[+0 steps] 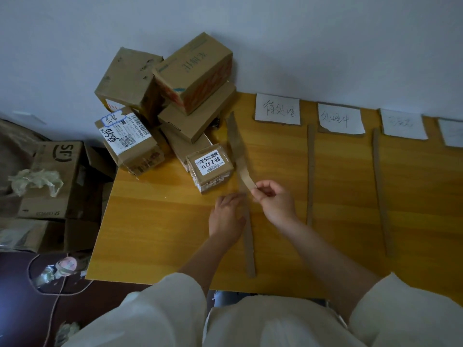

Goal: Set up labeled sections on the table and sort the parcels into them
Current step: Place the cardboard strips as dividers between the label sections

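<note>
Beside the parcels (172, 116), right hand (274, 200) fingers pinching cardboard strip (238, 156), left hand (226, 216) fingers flat on it

A wooden table (155, 221) stands against a pale wall (325, 41), above a dark floor (22, 296).

Overall light: dim, cool and flat, with a bluish cast on the wall (325, 41).
Brightest area: the yellow table (160, 221), evenly lit, no glare.
Shadows: soft and faint, darkest under the stacked parcels (175, 101) and on the floor (30, 309) at lower left.
Bloom: pale blue haze at the lower left edge.
Sharpness: left hand (226, 216) smeared by motion; right hand (274, 200) slightly soft.
Labels (340, 118): writing legible near the centre, washed out toward the right edge.
Distortion: wide-angle bending, table edges bowed and splayed.
</note>
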Demonstrator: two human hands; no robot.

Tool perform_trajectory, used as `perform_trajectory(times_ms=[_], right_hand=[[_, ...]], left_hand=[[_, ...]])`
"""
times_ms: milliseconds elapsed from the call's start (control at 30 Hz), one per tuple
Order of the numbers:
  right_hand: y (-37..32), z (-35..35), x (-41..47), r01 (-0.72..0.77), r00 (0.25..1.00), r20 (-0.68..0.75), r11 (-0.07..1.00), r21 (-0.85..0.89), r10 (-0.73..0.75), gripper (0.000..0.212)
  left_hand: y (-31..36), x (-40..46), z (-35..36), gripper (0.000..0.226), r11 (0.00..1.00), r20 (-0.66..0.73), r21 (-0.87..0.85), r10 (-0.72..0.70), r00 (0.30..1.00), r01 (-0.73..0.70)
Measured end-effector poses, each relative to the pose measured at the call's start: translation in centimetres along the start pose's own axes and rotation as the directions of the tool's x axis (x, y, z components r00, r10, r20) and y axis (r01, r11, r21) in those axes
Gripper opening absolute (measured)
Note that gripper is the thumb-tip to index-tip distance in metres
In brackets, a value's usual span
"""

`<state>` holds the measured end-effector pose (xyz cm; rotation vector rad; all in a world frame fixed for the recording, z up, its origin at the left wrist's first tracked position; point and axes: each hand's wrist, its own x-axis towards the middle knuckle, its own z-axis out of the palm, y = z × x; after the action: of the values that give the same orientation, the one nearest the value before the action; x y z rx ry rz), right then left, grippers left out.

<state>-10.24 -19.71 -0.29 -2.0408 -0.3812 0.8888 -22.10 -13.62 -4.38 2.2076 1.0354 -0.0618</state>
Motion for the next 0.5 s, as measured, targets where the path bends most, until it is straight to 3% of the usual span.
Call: perform_trajectory(times_ms=[233, 500], right_hand=[[-1.2, -2.7, -1.0, 0.049, 0.998, 0.022, 0.994, 0.101, -0.052, 0.012], [-1.9, -4.1, -1.3, 0.031, 0.999, 0.018, 0.985, 0.167, -0.035, 0.006]], left_hand=[[0.8, 0.5, 0.5, 0.071, 0.967, 0.128, 0.231, 0.077, 0.989, -0.106], [1.1, 0.8, 0.0, 0.065, 0.955, 0.161, 0.259, 0.104, 0.981, -0.144]])
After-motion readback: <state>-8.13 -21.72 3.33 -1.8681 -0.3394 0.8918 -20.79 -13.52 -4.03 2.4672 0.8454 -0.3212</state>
